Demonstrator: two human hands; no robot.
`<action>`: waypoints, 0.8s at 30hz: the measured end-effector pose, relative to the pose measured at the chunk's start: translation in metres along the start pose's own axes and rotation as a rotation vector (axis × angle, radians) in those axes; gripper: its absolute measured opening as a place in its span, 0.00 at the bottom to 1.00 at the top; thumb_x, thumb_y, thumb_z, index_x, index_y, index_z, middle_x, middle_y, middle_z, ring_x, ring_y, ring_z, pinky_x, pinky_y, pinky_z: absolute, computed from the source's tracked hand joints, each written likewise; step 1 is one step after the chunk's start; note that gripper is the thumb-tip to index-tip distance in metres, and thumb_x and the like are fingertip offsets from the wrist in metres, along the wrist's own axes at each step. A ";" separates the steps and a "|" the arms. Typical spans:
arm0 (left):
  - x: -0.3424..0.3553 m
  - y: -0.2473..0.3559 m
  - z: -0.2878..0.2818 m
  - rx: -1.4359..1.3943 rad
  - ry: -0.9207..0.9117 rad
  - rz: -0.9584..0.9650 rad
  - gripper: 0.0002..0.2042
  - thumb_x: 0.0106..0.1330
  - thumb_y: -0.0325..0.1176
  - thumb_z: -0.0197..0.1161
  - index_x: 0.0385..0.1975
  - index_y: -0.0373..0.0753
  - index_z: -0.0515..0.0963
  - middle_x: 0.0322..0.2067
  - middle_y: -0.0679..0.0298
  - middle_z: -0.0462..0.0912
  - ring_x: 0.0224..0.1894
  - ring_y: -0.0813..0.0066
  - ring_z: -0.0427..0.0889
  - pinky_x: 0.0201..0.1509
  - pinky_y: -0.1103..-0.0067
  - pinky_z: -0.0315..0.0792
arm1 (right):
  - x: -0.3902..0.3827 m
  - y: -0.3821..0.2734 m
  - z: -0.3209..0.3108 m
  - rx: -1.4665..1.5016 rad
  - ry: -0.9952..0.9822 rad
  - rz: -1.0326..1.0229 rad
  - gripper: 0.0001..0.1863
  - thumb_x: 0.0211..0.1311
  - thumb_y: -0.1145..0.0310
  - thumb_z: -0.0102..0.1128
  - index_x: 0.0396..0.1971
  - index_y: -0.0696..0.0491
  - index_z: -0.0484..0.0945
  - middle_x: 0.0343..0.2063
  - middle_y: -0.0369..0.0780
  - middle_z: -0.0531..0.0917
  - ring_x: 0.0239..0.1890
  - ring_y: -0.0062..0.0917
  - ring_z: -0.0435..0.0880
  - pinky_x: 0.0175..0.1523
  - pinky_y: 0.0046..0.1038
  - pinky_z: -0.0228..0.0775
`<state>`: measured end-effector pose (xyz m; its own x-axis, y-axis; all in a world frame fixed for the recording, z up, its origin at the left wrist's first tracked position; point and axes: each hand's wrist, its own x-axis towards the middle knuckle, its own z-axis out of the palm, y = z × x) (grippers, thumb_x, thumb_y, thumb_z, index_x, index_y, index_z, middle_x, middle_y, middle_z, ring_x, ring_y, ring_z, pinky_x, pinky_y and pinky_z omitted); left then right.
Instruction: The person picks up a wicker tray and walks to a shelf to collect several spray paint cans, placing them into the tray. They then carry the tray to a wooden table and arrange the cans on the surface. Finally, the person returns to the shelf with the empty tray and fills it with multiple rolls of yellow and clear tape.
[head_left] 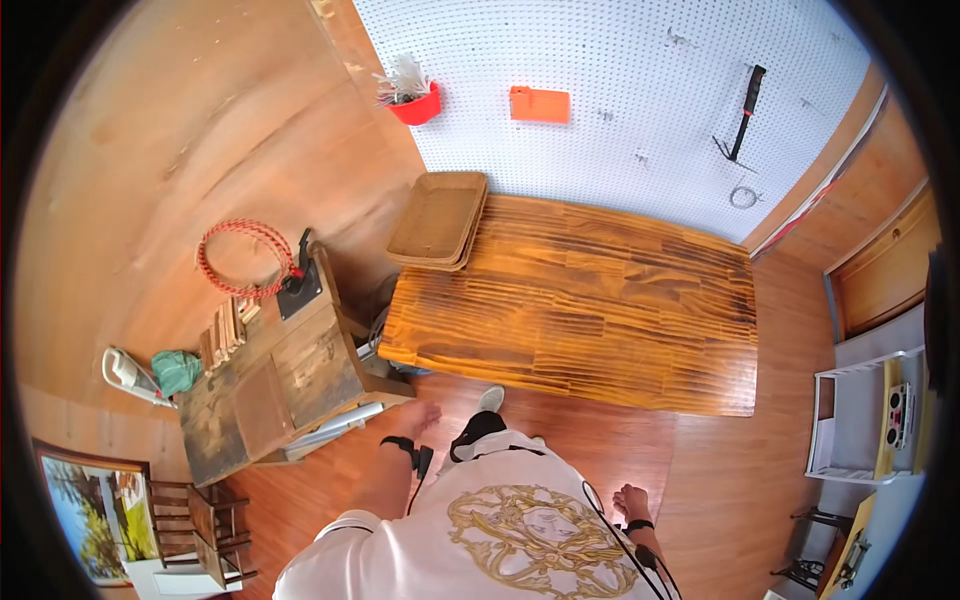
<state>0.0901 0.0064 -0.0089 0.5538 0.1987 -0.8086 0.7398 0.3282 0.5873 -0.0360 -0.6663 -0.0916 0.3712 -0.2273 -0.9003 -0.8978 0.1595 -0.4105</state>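
My left hand hangs low beside the worn wooden workbench, fingers stretched out and nothing in them. A black strap with a small device circles that wrist. On the other side of my body, my right hand hangs above the floor with its fingers curled in; no object shows in it. It also wears a black wrist strap. Ahead of me stands a glossy striped wooden table, apart from both hands. Stacked wicker trays rest on its far left corner.
A red-and-white coiled rope, wood pieces and a green cloth bundle are at the workbench. On the white pegboard hang a red plant pot, an orange holder and a hand rake. White shelving stands right.
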 end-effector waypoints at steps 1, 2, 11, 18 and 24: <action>0.010 0.026 0.021 -0.015 0.019 0.006 0.19 0.80 0.39 0.60 0.63 0.34 0.76 0.56 0.50 0.85 0.57 0.54 0.86 0.61 0.60 0.82 | -0.008 -0.002 0.001 0.044 0.043 0.015 0.10 0.73 0.65 0.55 0.44 0.56 0.79 0.32 0.43 0.87 0.29 0.30 0.87 0.31 0.32 0.80; 0.015 0.052 0.031 -0.030 0.055 0.011 0.18 0.80 0.39 0.59 0.61 0.34 0.76 0.56 0.51 0.85 0.59 0.55 0.85 0.63 0.61 0.82 | -0.020 -0.002 0.009 0.084 0.072 0.038 0.10 0.72 0.66 0.55 0.42 0.57 0.78 0.30 0.44 0.86 0.26 0.30 0.86 0.27 0.30 0.77; 0.100 0.257 0.067 -0.342 0.041 0.091 0.40 0.80 0.57 0.60 0.78 0.31 0.58 0.71 0.43 0.71 0.70 0.48 0.75 0.72 0.56 0.76 | -0.028 0.024 0.063 -0.362 -0.021 -0.389 0.09 0.75 0.64 0.56 0.37 0.53 0.80 0.27 0.40 0.86 0.25 0.29 0.86 0.27 0.30 0.77; 0.153 0.332 0.070 -0.596 0.105 0.006 0.48 0.74 0.57 0.68 0.82 0.35 0.50 0.73 0.41 0.63 0.76 0.43 0.65 0.77 0.50 0.71 | -0.095 -0.025 0.128 0.359 0.140 0.051 0.09 0.74 0.66 0.56 0.36 0.55 0.79 0.25 0.41 0.86 0.22 0.28 0.84 0.25 0.28 0.74; 0.188 0.346 0.090 -0.659 0.134 -0.017 0.27 0.80 0.42 0.62 0.73 0.36 0.65 0.63 0.43 0.71 0.66 0.45 0.73 0.76 0.47 0.73 | -0.148 -0.028 0.154 0.329 0.308 0.064 0.10 0.75 0.65 0.57 0.42 0.58 0.79 0.26 0.41 0.86 0.23 0.26 0.84 0.24 0.28 0.74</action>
<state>0.4842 0.0743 0.0454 0.4604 0.2874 -0.8399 0.3365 0.8190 0.4647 -0.0287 -0.4889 0.0308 0.1847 -0.4746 -0.8606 -0.7750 0.4682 -0.4245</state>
